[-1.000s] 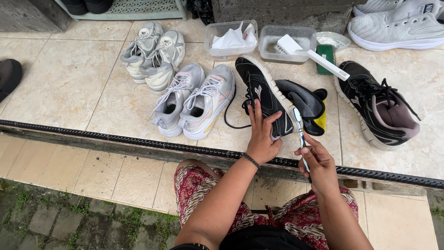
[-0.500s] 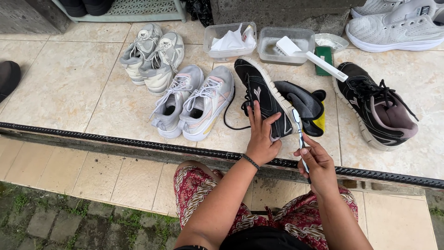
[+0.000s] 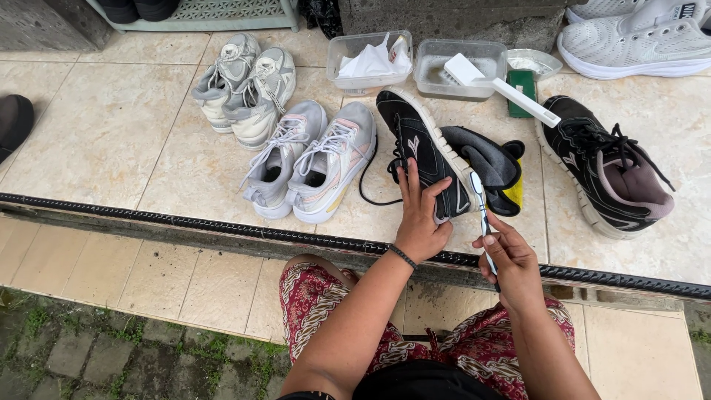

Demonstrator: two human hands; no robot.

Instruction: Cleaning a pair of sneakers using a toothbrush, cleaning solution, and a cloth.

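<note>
Black shoe (image 3: 422, 152) lies on its side on the tiled floor (image 3: 111, 141), sole edge turned toward the person, toe toward the dark drain strip (image 3: 185, 222) that runs along the step. All positions below are given relative to this shoe.

Surroundings, largest first:
- Matching black shoe (image 3: 611, 174) stands upright to the right, well apart.
- Grey pair (image 3: 311, 163) lies just left, laces loose; a second grey pair (image 3: 248, 85) lies farther left and beyond.
- White shoe (image 3: 637, 41) sits beyond and to the right, at the frame edge.
- Two clear tubs stand beyond: the left tub (image 3: 370, 55) holds white cloth or paper, the right tub (image 3: 463, 67) holds a white-handled brush (image 3: 503, 89) that sticks out over its rim.
- Dark cloth with a yellow layer (image 3: 496, 167) touches the shoe on its right side.

Hands:
- Left hand (image 3: 418, 215) presses flat on the upper near the heel, fingers spread; it steadies the shoe rather than closing round it.
- Right hand (image 3: 511, 259) is clenched on a toothbrush (image 3: 481, 215), head up, bristles at or just beside the white sole edge; contact cannot be told for certain.

Step in hand, as judged: scrubbing the sole rim of the shoe, with the other hand as a clamp.

Next move calls for: firm downward pressure from the left hand so the shoe does not roll, short strokes along the rim, and turning the shoe to reach the unbrushed side. The loose lace (image 3: 370, 196) trailing left should stay clear of the bristles.
</note>
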